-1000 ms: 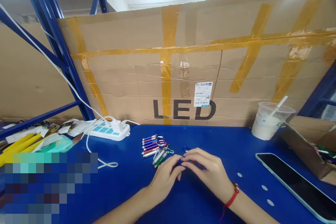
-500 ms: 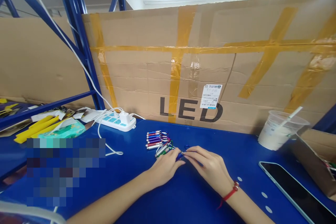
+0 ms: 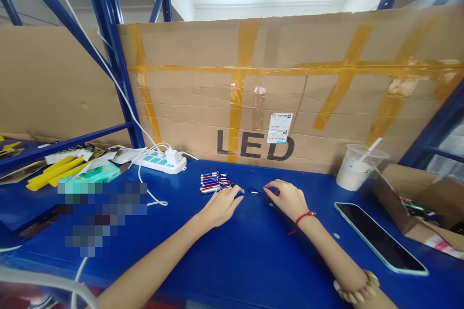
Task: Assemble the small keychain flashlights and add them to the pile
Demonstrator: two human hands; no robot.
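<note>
My left hand [image 3: 222,206] is closed round a small blue metal piece [image 3: 239,194], just right of a row of small metallic tubes [image 3: 213,182] in blue, red, purple and silver. A blue carabiner clip [image 3: 254,191] lies on the blue table [image 3: 239,260] between my hands. My right hand [image 3: 289,199], with a red string bracelet [image 3: 303,216] at the wrist, is just right of the clip and not touching it. Its thumb and fingertips are curled near each other, and whether anything small is between them cannot be made out.
A white power strip [image 3: 161,160] stands behind the tubes. At the right are a cup with a straw [image 3: 353,171], a phone [image 3: 380,239] and an open cardboard box [image 3: 395,203]. Yellow items [image 3: 60,174] lie left. A cardboard wall [image 3: 188,101] closes the back.
My hands have moved apart; they were together at the blue piece. The clip now shows fully between them. The view has shifted, bringing more of the box at the right into sight.
</note>
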